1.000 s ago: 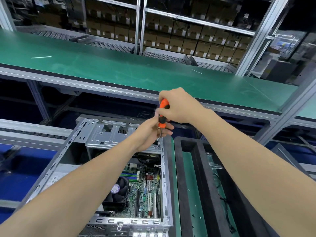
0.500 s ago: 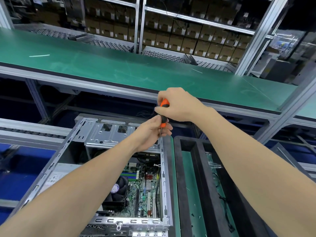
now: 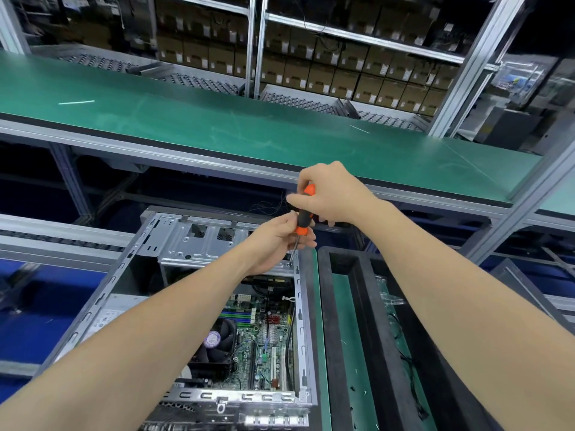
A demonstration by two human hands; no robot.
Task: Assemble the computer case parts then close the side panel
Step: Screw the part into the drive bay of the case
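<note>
The computer case (image 3: 301, 320) lies with its open side up. Above its far right corner, the right hand (image 3: 333, 194) grips the screwdriver (image 3: 304, 216) handle and the left hand (image 3: 273, 241) pinches its lower end. The tip seems to touch the case's metal bracket (image 3: 199, 247).

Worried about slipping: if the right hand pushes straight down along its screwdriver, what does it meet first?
Probably the left hand, which holds the screwdriver just below it. Past that is the case's metal bracket. Depth is unclear.
</note>
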